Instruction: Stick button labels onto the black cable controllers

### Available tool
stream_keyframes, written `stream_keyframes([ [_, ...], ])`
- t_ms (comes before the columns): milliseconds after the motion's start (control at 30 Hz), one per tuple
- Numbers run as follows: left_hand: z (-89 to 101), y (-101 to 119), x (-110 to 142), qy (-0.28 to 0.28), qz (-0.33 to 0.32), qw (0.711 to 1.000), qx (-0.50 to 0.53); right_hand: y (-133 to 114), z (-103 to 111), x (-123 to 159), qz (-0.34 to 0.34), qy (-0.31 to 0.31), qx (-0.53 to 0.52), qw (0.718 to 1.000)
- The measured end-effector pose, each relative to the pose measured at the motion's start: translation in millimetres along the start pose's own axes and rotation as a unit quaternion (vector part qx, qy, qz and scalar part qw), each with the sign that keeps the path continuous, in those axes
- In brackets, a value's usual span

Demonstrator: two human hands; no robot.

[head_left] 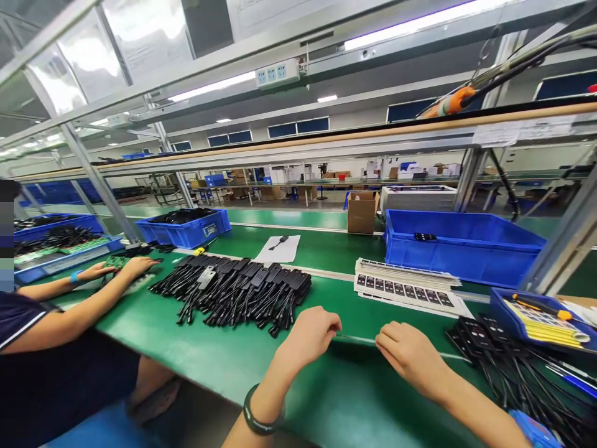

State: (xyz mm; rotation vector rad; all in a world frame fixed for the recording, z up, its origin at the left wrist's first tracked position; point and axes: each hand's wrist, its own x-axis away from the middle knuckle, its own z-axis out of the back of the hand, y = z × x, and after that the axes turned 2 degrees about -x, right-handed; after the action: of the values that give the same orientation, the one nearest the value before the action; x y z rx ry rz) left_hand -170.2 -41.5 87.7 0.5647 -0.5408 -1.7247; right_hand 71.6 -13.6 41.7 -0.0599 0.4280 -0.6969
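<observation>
My left hand (308,339), with a dark bangle on its wrist, pinches one end of a thin pale strip (357,340). The fingers of my right hand (413,358) close on the strip farther right. It is seen nearly edge-on over the green bench, so I cannot tell whether it is a strip or a sheet. Left of my hands lies a wide pile of black cabled adapters (233,286). More black boxes with cables (480,336) lie beside my right forearm. Beyond my right hand rests a stack of label sheets (405,291) with rows of black labels.
A large blue bin (457,246) stands behind the label sheets. At right, a small blue tray (550,320) holds yellow-edged sheets and an orange tool; pens lie nearby. A co-worker's hands (135,267) work at left near blue bins (186,230). One adapter lies on white paper (280,252).
</observation>
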Motion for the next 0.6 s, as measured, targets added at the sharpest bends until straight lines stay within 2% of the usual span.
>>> stream_keyframes([
  [100,-5.0,-3,39,-0.084,0.011,0.996,-0.004,-28,-6,24,0.027,-0.06,-0.01,0.998],
  [233,-21.0,-15,68,-0.17,0.027,0.985,0.022,-47,-20,45,-0.025,-0.154,-0.11,0.982],
  [433,-36.2,-25,67,-0.189,0.041,0.981,0.015,-46,-26,40,-0.116,-0.206,-0.161,0.958],
  [600,-26.6,-31,70,-0.18,0.025,0.983,-0.039,-40,-19,30,-0.124,-0.237,-0.181,0.946],
])
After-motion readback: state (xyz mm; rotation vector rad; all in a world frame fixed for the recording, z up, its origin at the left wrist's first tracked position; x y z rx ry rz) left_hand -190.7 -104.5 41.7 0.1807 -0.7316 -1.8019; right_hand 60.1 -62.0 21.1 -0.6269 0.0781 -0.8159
